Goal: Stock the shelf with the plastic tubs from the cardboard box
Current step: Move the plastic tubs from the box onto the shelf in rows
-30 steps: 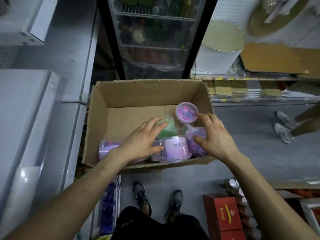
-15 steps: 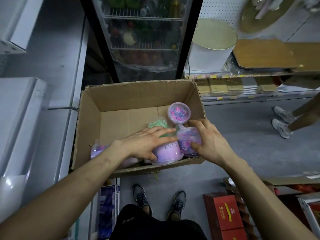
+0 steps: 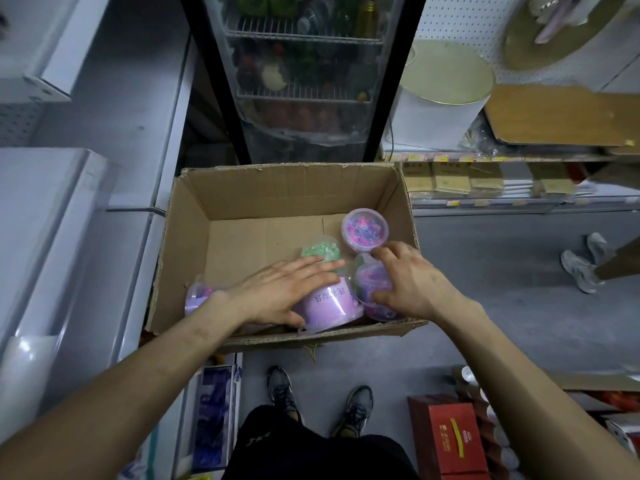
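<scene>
An open cardboard box (image 3: 277, 192) stands on the floor in front of me with several plastic tubs in its near right part. My left hand (image 3: 284, 292) lies flat with straight fingers over a purple labelled tub (image 3: 332, 306) on its side, fingertips reaching a green-bead tub (image 3: 320, 249). My right hand (image 3: 412, 278) curls round a clear tub of pink and blue beads (image 3: 372, 289). Another pink-and-blue tub (image 3: 365, 228) stands upright behind it. A purple tub (image 3: 197, 299) lies in the near left corner, partly hidden by my wrist.
A glass-door fridge (image 3: 301, 81) rises right behind the box. White shelving (image 3: 52, 220) runs along the left. Stocked shelves (image 3: 485, 181) and a white round box (image 3: 440, 102) are at right. Another person's feet (image 3: 581, 265) stand on the aisle floor; red cartons (image 3: 446, 438) sit near right.
My left hand slid forward and flattened over the purple labelled tub, fingers now reaching the green tub. My right hand stayed wrapped on the bead tub.
</scene>
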Motion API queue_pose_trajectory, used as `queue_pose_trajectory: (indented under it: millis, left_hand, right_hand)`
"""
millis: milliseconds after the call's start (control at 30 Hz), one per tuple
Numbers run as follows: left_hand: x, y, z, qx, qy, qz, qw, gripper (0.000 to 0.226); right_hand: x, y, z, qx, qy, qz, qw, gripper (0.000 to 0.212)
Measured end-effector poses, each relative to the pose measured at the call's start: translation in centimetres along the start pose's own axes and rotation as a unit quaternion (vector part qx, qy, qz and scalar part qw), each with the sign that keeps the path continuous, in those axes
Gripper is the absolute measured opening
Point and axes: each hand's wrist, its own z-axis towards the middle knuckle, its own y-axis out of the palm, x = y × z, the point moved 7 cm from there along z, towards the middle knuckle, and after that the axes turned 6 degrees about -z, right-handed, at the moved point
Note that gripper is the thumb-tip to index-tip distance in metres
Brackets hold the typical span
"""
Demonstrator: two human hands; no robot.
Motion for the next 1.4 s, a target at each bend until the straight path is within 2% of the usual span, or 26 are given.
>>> queue_pose_trajectory:
  millis: [133,233,433,567,767,933,1000,1133,1300,1400]
  left_hand:
    - [1.1,-0.6,0.7,-0.012,0.008,0.042,0.999,0.113]
    - [1.2,-1.1,1.5,-0.004,0.018,0.068,0.998,0.108]
    - [1.4,-1.3,1.5,-0.004,0.023,0.113,0.993,0.111]
    - [1.3,-1.8,0.9,0.002,0.000,0.120,0.993,0.104]
    - [0.5,-0.8,-0.7,0.007,-0.042,0.053,0.998,0.106]
    - [-0.4,-0.9,-2.0,0.007,-0.086,-0.019,0.996,0.115]
    - [-0.7,-1.1,-2.6,-0.005,-0.102,-0.043,0.994,0.122]
    - [-1.6,-0.7,-3.2,-0.052,-0.121,-0.112,0.985,0.120]
    - [-2.0,0.1,-3.7,-0.097,-0.153,-0.211,0.961,0.128]
    - [-2.3,0.0,-3.6,-0.092,-0.178,-0.197,0.960,0.131]
  right_hand:
    - [0.2,0.2,0.9,-0.040,-0.002,-0.034,0.999,0.093]
    - [0.3,0.4,1.2,-0.064,-0.006,-0.051,0.997,0.099]
    - [0.2,0.8,1.6,-0.080,-0.012,-0.099,0.992,0.099]
    - [0.0,1.5,1.6,-0.094,-0.019,-0.130,0.987,0.101]
    - [-0.2,1.3,1.1,-0.046,-0.031,-0.084,0.995,0.103]
    - [0.0,1.1,0.5,-0.016,-0.020,0.046,0.999,0.114]
    - [0.1,1.1,0.3,-0.001,-0.016,0.077,0.997,0.117]
    - [0.4,1.2,-0.1,0.028,-0.009,0.105,0.994,0.116]
    - [0.6,1.4,-0.5,0.047,-0.006,0.132,0.990,0.113]
    - [0.6,1.3,-0.4,0.064,-0.003,0.148,0.987,0.113]
